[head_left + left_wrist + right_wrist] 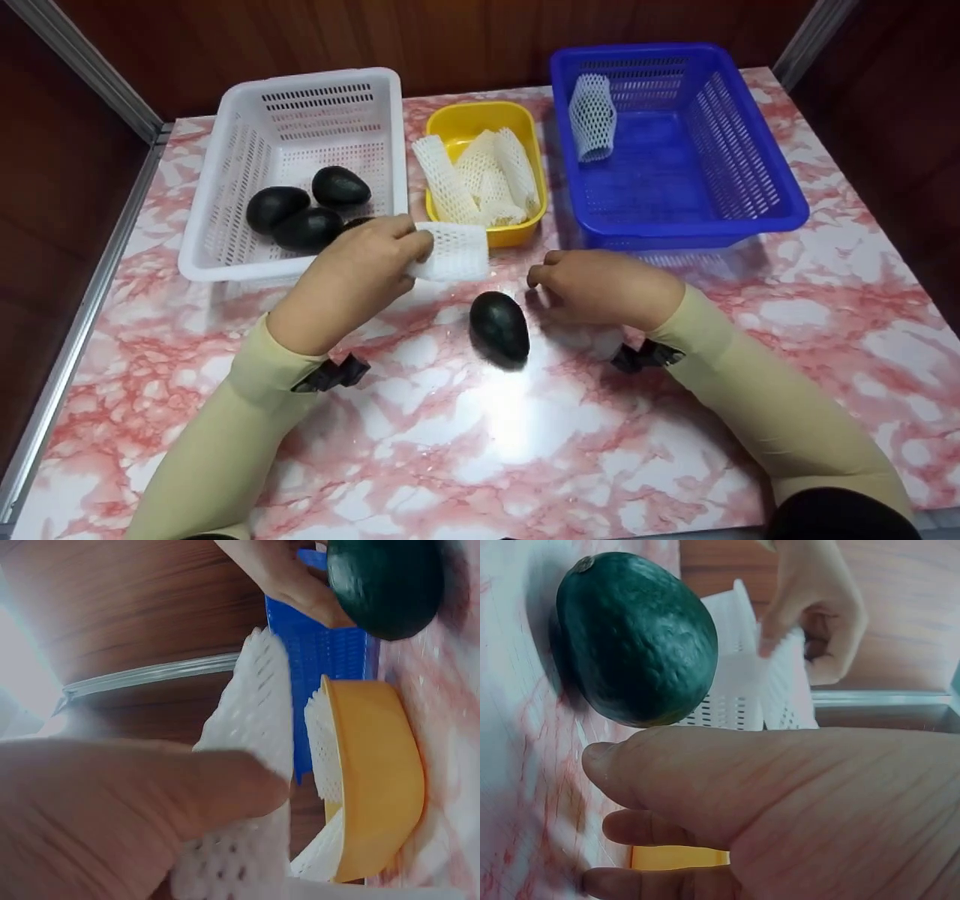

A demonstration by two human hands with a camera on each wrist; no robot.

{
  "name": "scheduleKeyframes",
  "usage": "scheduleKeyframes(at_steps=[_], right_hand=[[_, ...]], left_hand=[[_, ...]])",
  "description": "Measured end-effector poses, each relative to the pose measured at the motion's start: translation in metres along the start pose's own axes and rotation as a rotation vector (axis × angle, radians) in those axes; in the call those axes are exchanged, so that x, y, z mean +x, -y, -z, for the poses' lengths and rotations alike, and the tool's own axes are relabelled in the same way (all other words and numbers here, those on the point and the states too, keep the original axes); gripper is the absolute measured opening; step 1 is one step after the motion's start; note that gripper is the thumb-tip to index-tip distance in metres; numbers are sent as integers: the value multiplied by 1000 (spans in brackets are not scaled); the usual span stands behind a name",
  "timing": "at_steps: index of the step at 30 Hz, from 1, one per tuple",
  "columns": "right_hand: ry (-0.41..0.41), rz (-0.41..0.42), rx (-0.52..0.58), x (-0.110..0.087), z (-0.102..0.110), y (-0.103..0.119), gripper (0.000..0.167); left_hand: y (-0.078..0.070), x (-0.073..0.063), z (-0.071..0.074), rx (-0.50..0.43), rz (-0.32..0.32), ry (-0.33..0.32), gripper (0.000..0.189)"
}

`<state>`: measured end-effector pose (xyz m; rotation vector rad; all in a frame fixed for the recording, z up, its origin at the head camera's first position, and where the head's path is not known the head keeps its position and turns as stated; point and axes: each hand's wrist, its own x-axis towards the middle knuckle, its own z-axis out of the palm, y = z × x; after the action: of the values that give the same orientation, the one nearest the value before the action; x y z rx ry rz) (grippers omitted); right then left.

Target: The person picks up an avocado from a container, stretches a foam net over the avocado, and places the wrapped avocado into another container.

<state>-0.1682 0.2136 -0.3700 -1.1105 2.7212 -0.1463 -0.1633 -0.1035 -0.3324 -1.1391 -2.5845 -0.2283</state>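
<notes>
White glare marks the tabletop, shadows lie soft, and the left hand blurs in its wrist view.

Pale yellow sleeves; black wristbands, apparently.

Dark brown wood-grain panels with silvery metal edging behind a red-and-white marbled tabletop

The head view looks down; close wrist views share the dark fruit.
</notes>
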Motion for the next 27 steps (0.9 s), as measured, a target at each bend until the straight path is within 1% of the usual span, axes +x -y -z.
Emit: scheduleKeyframes(at_steps=[3,6,10,12,13,15,16,19,20,21,22,23,24,26,27], right_hand=[[13,-1,8,0,0,0,28],[26,-6,10,0,-1,0,28],[35,-18,3,0,0,-1,31],[41,-23,3,1,1,-1,33],[42,-24,1,1,1,-1,33],[45,-24,1,1,0,-1,33],[45,-25,1,1,0,-1,32],[43,-28,-1,1,-1,-1,33],[42,-28,-2,1,-1,-1,33],[41,-28,-3,1,-1,0,33],[39,-27,-3,1,-1,0,33],[40,-27,-1,1,-1,0,33],[37,-25,0,1,-1,0,32],[32,-24,-2,1,0,0,30],[31,-25,0,1,1,0,29]], left_hand=[[-3,0,1,20,-18,81,29],[-10,-1,2,42,-12,170,27],[-21,-5,1,83,47,319,19],[-26,-8,-3,115,78,369,15],[-28,-11,-5,128,85,375,15],[-33,-17,-12,155,86,359,16],[-34,-20,-15,160,81,342,18],[-36,-30,-25,161,31,259,23],[-35,-32,-27,144,25,250,24],[-34,-33,-29,121,21,255,25],[-33,-33,-30,99,21,274,25],[-32,-32,-30,73,34,312,24],[-31,-30,-30,39,60,365,22],[-30,-23,-28,-19,133,496,19],[-30,-19,-27,-29,162,550,19]])
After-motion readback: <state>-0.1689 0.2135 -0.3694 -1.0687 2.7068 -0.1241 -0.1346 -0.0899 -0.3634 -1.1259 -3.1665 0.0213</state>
